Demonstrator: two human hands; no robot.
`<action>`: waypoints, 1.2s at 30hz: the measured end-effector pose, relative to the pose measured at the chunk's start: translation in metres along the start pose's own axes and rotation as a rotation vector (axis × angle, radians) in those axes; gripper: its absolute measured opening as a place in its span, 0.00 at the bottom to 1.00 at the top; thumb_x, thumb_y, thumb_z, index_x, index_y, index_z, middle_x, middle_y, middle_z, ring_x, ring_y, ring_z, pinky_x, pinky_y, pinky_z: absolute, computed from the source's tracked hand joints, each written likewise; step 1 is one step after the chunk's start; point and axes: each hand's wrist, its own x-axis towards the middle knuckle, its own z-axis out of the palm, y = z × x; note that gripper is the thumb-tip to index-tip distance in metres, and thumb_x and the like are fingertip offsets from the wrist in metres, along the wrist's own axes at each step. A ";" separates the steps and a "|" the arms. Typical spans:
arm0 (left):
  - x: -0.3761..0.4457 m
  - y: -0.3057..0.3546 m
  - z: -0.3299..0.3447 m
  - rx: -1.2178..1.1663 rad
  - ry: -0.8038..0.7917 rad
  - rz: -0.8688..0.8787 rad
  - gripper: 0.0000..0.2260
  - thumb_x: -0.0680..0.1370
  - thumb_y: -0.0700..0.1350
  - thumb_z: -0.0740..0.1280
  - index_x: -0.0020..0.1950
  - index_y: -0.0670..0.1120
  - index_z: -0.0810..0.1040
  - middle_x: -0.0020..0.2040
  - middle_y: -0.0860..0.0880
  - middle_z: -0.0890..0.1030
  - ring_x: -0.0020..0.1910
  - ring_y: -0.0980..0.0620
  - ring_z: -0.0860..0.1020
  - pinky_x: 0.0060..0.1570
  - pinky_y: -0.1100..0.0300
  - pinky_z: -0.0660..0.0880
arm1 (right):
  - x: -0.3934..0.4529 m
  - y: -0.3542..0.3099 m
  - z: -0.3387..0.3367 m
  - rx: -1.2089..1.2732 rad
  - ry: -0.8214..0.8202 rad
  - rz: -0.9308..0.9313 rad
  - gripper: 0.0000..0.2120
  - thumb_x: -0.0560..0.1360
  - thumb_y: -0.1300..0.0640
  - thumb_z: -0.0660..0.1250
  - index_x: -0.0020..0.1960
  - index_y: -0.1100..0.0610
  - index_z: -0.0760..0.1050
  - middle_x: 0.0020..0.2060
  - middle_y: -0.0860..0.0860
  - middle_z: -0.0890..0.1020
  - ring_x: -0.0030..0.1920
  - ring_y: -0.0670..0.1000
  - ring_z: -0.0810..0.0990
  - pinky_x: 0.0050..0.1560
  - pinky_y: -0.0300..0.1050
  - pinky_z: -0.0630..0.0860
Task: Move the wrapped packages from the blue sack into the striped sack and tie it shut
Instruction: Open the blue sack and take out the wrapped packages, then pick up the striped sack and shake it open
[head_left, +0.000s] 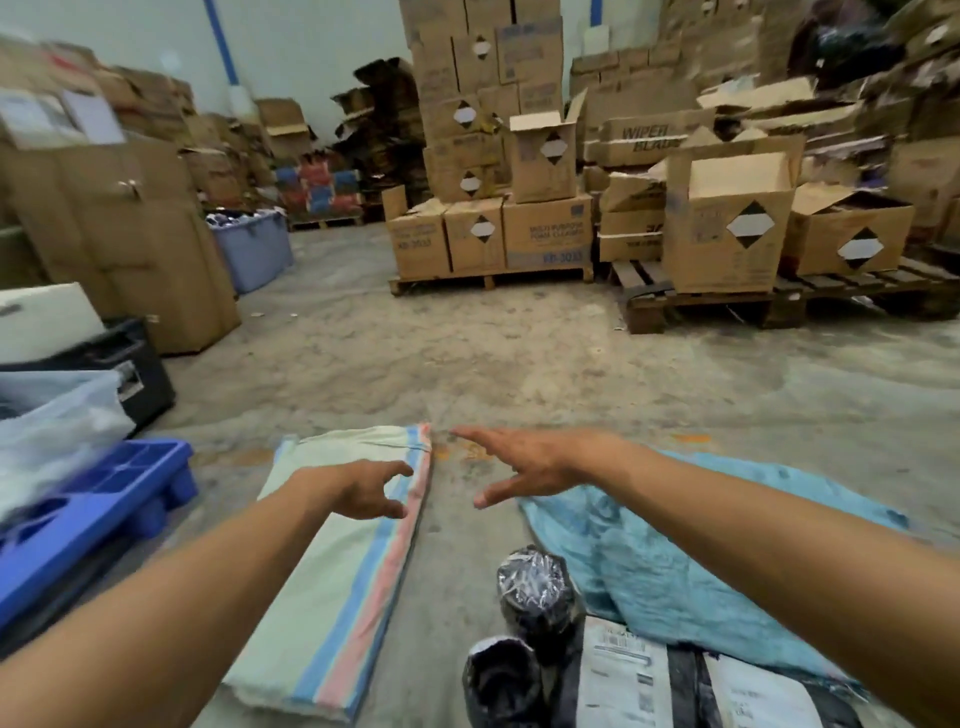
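Nearest, black plastic-wrapped packages (540, 597) with white labels lie on the floor at the mouth of the crumpled blue woven sack (675, 551) on the right. To their left the flat, pale green striped sack (337, 571) lies empty. Farther out, the left hand (363, 491) and right hand (524, 460) hover loose-fingered, holding nothing. Opening the striped sack seems next; that needs its far edge pinched apart.

Even, soft indoor light, faint shadows on the concrete floor (519, 364), wide-angle bending at the edges, motion blur on the left clutter, glare on the plastic-wrapped package (535, 582)
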 end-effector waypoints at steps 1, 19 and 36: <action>-0.001 -0.022 0.011 -0.011 -0.015 -0.026 0.30 0.80 0.57 0.64 0.78 0.53 0.57 0.70 0.47 0.74 0.68 0.47 0.72 0.67 0.56 0.67 | 0.015 -0.013 0.006 0.003 -0.013 -0.002 0.44 0.75 0.40 0.69 0.80 0.47 0.45 0.78 0.53 0.58 0.75 0.53 0.63 0.72 0.44 0.59; -0.005 -0.257 0.217 -0.453 -0.005 -0.421 0.50 0.74 0.45 0.71 0.75 0.65 0.32 0.76 0.35 0.31 0.76 0.30 0.51 0.74 0.44 0.58 | 0.190 -0.169 0.278 -0.238 -0.266 0.163 0.36 0.73 0.44 0.72 0.74 0.51 0.58 0.67 0.56 0.67 0.66 0.61 0.70 0.57 0.59 0.72; 0.027 -0.270 0.193 -0.902 0.633 -0.451 0.12 0.76 0.56 0.68 0.43 0.48 0.75 0.46 0.43 0.81 0.50 0.40 0.78 0.48 0.51 0.73 | 0.211 -0.128 0.243 0.467 0.496 0.503 0.07 0.81 0.59 0.54 0.53 0.53 0.70 0.47 0.57 0.78 0.45 0.57 0.77 0.41 0.48 0.73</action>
